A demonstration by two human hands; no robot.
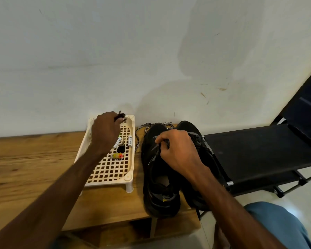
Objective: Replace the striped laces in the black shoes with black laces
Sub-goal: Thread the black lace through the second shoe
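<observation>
2 black shoes [162, 203] stand upright, side by side, just right of the cream lattice tray [132, 155], toes pointing toward its far end. A black-and-white striped lace [137, 141] trails loose from the shoe next to the tray, looping along the tray's right rim. Black lace ends [122, 115] stick out of the left hand [106, 132] over the tray's far end.

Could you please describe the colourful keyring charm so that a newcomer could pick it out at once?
On the wooden table, left of the black shoes, stands a cream lattice tray. Near its middle, nearer the camera than a black key and two white batteries, lies the keyring charm. It is the only brightly coloured thing: yellow, green and orange-red.
</observation>
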